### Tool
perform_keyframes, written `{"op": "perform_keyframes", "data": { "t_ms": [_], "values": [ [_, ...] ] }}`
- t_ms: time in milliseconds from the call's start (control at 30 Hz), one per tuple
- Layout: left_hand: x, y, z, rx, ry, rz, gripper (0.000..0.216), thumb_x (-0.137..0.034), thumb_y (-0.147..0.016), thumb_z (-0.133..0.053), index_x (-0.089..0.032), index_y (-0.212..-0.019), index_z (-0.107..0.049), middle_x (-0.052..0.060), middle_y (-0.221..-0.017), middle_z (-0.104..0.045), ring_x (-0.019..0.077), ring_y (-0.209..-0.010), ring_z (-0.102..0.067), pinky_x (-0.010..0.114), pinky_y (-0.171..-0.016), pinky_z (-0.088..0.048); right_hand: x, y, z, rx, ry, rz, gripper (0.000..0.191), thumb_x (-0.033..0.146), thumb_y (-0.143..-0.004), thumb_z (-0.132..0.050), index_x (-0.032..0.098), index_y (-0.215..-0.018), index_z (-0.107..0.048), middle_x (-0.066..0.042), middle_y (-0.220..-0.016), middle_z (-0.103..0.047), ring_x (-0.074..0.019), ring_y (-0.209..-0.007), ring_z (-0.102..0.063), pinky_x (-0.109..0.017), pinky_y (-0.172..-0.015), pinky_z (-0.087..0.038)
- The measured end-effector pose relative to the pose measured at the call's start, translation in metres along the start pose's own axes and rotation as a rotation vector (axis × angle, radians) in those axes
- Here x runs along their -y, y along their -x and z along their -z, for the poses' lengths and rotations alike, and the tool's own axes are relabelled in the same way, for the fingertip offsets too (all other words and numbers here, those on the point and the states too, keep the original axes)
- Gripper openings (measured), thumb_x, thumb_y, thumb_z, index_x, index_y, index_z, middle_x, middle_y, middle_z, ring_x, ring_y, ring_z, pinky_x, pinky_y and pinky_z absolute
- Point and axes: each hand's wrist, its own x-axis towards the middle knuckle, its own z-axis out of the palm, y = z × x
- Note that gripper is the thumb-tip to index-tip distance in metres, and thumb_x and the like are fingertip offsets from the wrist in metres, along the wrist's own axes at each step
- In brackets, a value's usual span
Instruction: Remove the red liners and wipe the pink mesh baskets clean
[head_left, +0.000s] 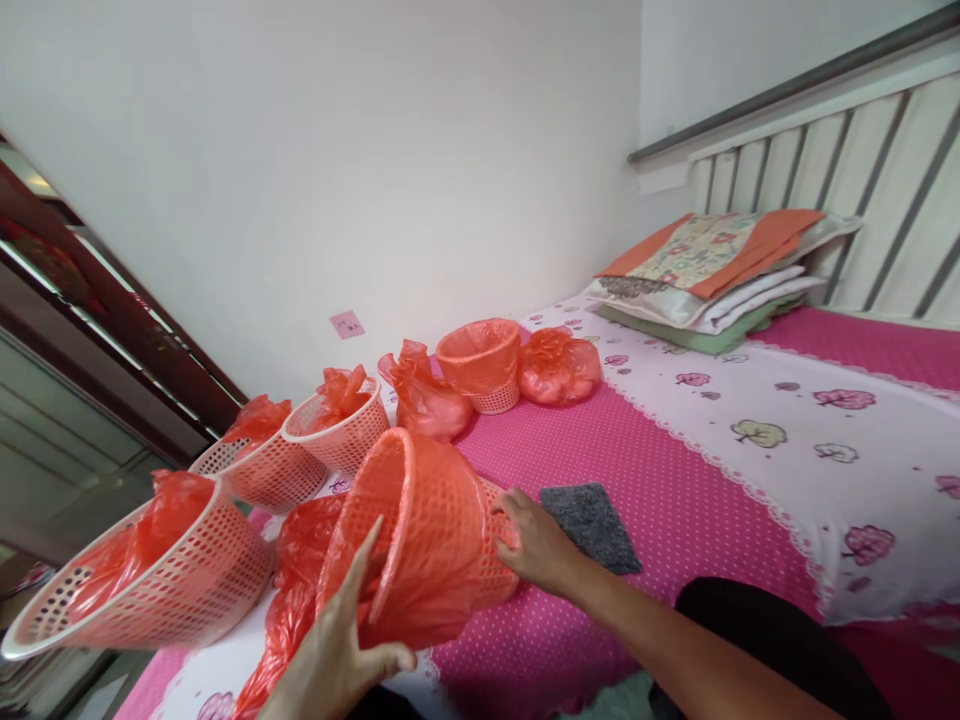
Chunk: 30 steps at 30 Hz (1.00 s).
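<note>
A pink plastic basket (491,545) lies tilted on its side in front of me, its mouth facing left. A thin red plastic bag (442,530) lines it and is folded over the rim. My right hand (532,540) grips the basket's base, fingers curled against the mesh. At the mouth, my left hand (337,645) is open with thumb and fingers spread. It is close to the lined rim; I cannot tell whether it touches. Behind that hand, a loose red bag (296,570) lies crumpled.
Several bagged baskets, including a large basket (187,590), stand on the left. Farther back are a lined basket (480,365) and tied red bags (559,368). A grey cloth (591,525) lies right on the pink bedspread (675,510). Pillows (720,265) are stacked by the headboard.
</note>
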Motion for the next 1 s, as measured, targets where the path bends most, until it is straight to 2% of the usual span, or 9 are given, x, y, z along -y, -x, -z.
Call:
{"op": "perform_keyframes", "data": {
  "t_ms": [100,233,367,433,500,667,733,833,1000],
  "values": [
    [-0.010,0.001,0.001,-0.120,0.056,0.012,0.113,-0.065,-0.072,-0.083,-0.026,-0.168,-0.037,0.020,-0.160,-0.061,0.0416,-0.140,-0.064,0.054,-0.110,-0.058,0.011,0.005,-0.001,0.039,0.021,0.044,0.027,0.015,-0.082,-0.068,0.022,-0.107,-0.059,-0.009,-0.112,-0.063,-0.0273,-0.106,-0.062,-0.043,-0.097,-0.048],
    [-0.034,-0.013,-0.006,-0.317,-0.109,0.051,0.097,-0.068,-0.077,-0.072,-0.017,-0.157,-0.049,0.022,-0.155,-0.064,0.0408,-0.144,-0.061,0.056,-0.115,-0.053,0.023,0.015,-0.010,0.099,0.038,0.113,0.024,0.016,-0.082,-0.071,0.024,-0.099,-0.057,-0.007,-0.107,-0.064,-0.0265,-0.101,-0.060,-0.041,-0.091,-0.047],
    [-0.054,-0.025,-0.010,-0.315,-0.290,0.177,0.060,-0.067,-0.087,-0.051,-0.015,-0.111,-0.069,0.022,-0.105,-0.083,0.0428,-0.102,-0.079,0.051,-0.087,-0.059,0.027,0.026,-0.016,0.157,-0.027,0.147,0.023,0.015,-0.082,-0.074,0.025,-0.093,-0.056,-0.005,-0.099,-0.065,-0.0247,-0.091,-0.058,-0.038,-0.083,-0.045],
    [-0.058,-0.025,-0.011,-0.260,-0.319,0.213,0.049,-0.063,-0.092,-0.038,-0.023,-0.084,-0.064,0.016,-0.078,-0.079,0.0383,-0.078,-0.079,0.045,-0.073,-0.054,0.026,0.030,-0.015,0.171,-0.094,0.158,0.022,0.016,-0.081,-0.074,0.025,-0.090,-0.057,-0.005,-0.097,-0.065,-0.0233,-0.087,-0.057,-0.037,-0.080,-0.043],
    [-0.059,-0.024,-0.012,-0.241,-0.324,0.213,0.044,-0.060,-0.093,-0.035,-0.028,-0.071,-0.054,0.010,-0.062,-0.072,0.0320,-0.063,-0.073,0.039,-0.064,-0.048,0.025,0.031,-0.013,0.165,-0.178,0.144,0.022,0.014,-0.079,-0.074,0.025,-0.088,-0.058,-0.004,-0.096,-0.066,-0.0218,-0.084,-0.056,-0.036,-0.078,-0.043],
    [-0.059,-0.017,-0.018,-0.281,-0.328,0.169,0.044,-0.062,-0.093,-0.036,-0.030,-0.065,-0.046,0.004,-0.054,-0.063,0.0255,-0.053,-0.064,0.035,-0.057,-0.041,0.025,0.020,-0.012,0.140,-0.462,-0.051,0.012,0.027,-0.089,-0.062,0.024,-0.080,-0.056,0.001,-0.075,-0.062,-0.0155,-0.067,-0.056,-0.030,-0.063,-0.040],
    [-0.060,-0.014,-0.021,-0.295,-0.340,0.160,0.044,-0.063,-0.093,-0.036,-0.031,-0.064,-0.045,0.005,-0.054,-0.063,0.0254,-0.052,-0.062,0.035,-0.057,-0.040,0.028,0.013,-0.012,0.179,-0.722,-0.207,0.027,0.047,-0.096,-0.056,0.024,-0.081,-0.059,0.000,-0.072,-0.065,-0.0158,-0.063,-0.060,-0.029,-0.059,-0.042],
    [-0.061,-0.010,-0.027,-0.288,-0.360,0.166,0.042,-0.060,-0.094,-0.035,-0.031,-0.066,-0.046,0.006,-0.056,-0.064,0.0274,-0.054,-0.064,0.037,-0.059,-0.042,0.036,0.007,-0.010,0.268,-0.985,-0.369,0.050,0.072,-0.087,-0.062,0.022,-0.084,-0.063,-0.003,-0.074,-0.072,-0.0166,-0.060,-0.065,-0.028,-0.055,-0.042],
    [-0.052,-0.005,-0.041,-0.309,-0.419,0.152,0.031,-0.052,-0.091,-0.037,-0.031,-0.071,-0.048,0.014,-0.064,-0.073,0.0340,-0.065,-0.073,0.039,-0.065,-0.048,0.049,0.011,-0.004,0.354,-1.187,-0.416,0.041,0.056,-0.073,-0.084,0.019,-0.081,-0.068,-0.001,-0.076,-0.072,-0.0048,-0.048,-0.044,-0.024,-0.048,-0.022]
  ]
}}
